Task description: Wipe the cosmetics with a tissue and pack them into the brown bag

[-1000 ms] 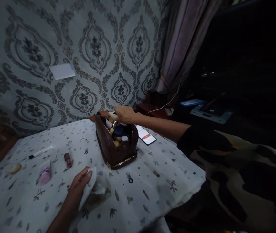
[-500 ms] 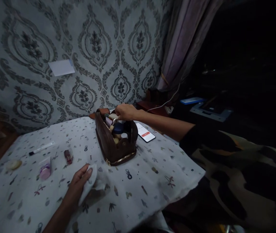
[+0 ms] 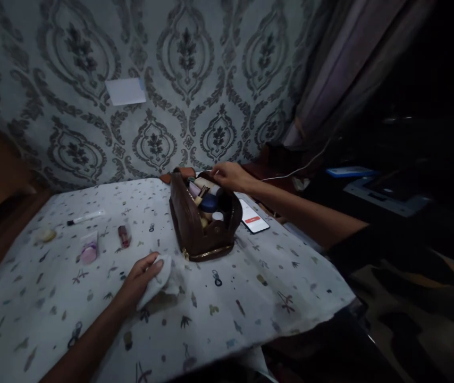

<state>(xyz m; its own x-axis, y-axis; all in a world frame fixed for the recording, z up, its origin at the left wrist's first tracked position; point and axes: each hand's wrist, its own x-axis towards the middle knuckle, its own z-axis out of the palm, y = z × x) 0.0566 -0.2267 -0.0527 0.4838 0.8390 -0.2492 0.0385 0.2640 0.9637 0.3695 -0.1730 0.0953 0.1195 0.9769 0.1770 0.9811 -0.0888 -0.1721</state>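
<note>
A brown makeup bag (image 3: 183,213) stands unzipped on the table, crowded with cosmetics, among them a dark blue round case (image 3: 209,202) and a white-capped item (image 3: 218,217). My right hand (image 3: 230,176) is at the bag's far right rim, its fingers curled over the edge; the fingertips are partly hidden. In front of the bag, my left hand (image 3: 142,274) pinches a crumpled white wipe (image 3: 159,279) just above the tablecloth. Left of it lie a dark red lip gloss tube (image 3: 123,236) and a tube with a pink cap (image 3: 89,250).
A phone (image 3: 255,217) with a lit screen lies right of the bag. Further left are a slim pen-like item (image 3: 87,217) and a small round pale item (image 3: 46,234). The patterned tablecloth (image 3: 219,303) ends at the right; a patterned wall (image 3: 187,69) rises behind.
My right hand has shifted from above the bag's contents to its far right rim. My left hand keeps the wipe. The camera has turned, so the scene sits further right.
</note>
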